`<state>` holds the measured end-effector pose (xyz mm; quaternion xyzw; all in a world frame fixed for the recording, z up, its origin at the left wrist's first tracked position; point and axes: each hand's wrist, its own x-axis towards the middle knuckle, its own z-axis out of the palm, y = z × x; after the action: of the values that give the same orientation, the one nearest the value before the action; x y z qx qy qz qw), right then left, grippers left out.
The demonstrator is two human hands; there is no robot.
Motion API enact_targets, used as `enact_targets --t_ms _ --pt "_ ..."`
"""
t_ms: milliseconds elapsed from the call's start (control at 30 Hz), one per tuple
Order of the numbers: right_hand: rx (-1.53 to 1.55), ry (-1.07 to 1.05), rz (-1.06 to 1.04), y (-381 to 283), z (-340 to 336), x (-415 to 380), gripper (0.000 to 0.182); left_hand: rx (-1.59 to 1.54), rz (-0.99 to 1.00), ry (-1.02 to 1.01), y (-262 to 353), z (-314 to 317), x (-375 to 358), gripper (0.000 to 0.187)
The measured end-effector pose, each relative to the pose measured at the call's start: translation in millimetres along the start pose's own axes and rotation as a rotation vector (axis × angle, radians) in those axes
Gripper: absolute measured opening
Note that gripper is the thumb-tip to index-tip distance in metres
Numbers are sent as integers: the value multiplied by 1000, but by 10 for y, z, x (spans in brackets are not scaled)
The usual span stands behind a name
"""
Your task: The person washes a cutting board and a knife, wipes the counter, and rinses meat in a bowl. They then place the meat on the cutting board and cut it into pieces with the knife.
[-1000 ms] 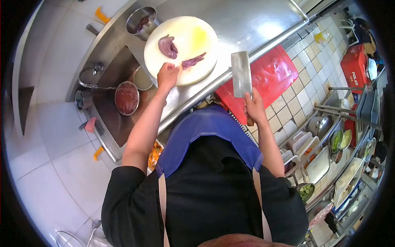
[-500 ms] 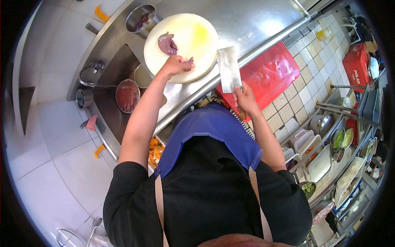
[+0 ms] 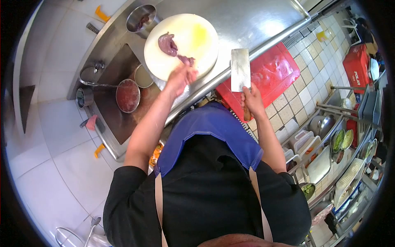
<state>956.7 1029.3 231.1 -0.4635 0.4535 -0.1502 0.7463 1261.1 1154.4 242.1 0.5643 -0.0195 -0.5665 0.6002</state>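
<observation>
A round white cutting board (image 3: pixel 201 53) carries a larger piece of dark purplish raw meat (image 3: pixel 167 44) and a smaller dark meat piece (image 3: pixel 186 61). My left hand (image 3: pixel 180 79) is over the board's near edge, just below the smaller piece. Its fingers are somewhat blurred but look loosely apart, with nothing visible in them. To the right, off the board, my right hand (image 3: pixel 252 100) grips a cleaver (image 3: pixel 240 70) by its wooden handle. The broad blade points up and away from me, above a red lid-like surface (image 3: pixel 271 74).
A steel pot (image 3: pixel 142 20) with dark meat stands behind the board. Left of it, a sink (image 3: pixel 117 68) holds a bowl of reddish liquid (image 3: pixel 128 95) and another round container (image 3: pixel 143 76), beside a faucet (image 3: pixel 98 66). Shelves with food trays (image 3: pixel 321 164) line the right.
My left hand has let go of the smaller meat piece and drawn back toward me. My right hand has moved the cleaver to the right, away from the board.
</observation>
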Motion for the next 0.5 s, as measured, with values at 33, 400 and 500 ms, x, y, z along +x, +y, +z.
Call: enact_targets --t_ms 33,400,500 --pt "-12 -3 14 -3 3 6 14 89 -117 23 -118 58 -132 43" --pt "-134 -97 3 -6 122 -53 13 1596 935 350 130 -500 597 29" --pt "-138 -128 -22 -8 130 -62 13 1634 676 196 381 -371 499 25"
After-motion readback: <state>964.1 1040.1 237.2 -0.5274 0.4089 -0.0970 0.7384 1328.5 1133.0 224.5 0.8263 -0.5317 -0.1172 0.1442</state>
